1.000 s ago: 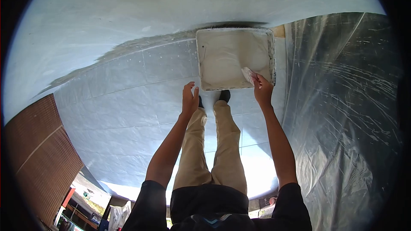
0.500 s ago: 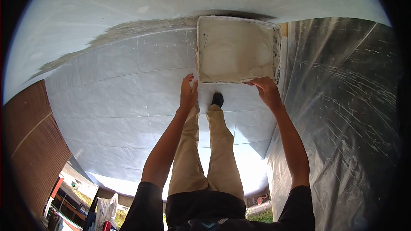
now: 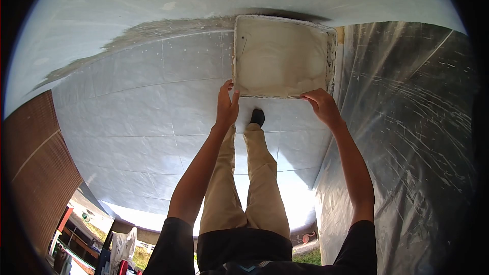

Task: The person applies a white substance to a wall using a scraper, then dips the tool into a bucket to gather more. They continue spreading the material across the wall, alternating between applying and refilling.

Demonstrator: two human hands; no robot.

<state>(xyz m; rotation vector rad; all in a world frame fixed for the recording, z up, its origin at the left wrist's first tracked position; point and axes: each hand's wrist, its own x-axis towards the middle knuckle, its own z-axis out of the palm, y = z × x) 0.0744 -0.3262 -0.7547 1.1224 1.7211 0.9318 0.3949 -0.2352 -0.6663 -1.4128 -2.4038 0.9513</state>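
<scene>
A shallow rectangular tray [image 3: 282, 56] with a smeared, crusted rim is on the grey floor, against the foot of the wall. Pale beige, smooth material, like plaster, fills it. My left hand [image 3: 227, 104] is at the tray's near left corner, its thumb on the rim and its fingers against the outer left side. Along the near edge, toward the right, my right hand [image 3: 321, 106] pinches the rim between thumb and fingers. The underside of the tray and the fingertips beneath the rim are hidden.
A pale grey wall [image 3: 204, 0] rises behind the tray. Plastic sheeting [image 3: 407, 122] hangs on the right. A brown ribbed panel [image 3: 41, 147] stands at left, with assorted items [image 3: 119, 252] beyond it. My dark-shod foot [image 3: 257, 117] is just before the tray.
My left hand has come up to the tray's corner and now touches it. My right hand has slid slightly right along the near rim.
</scene>
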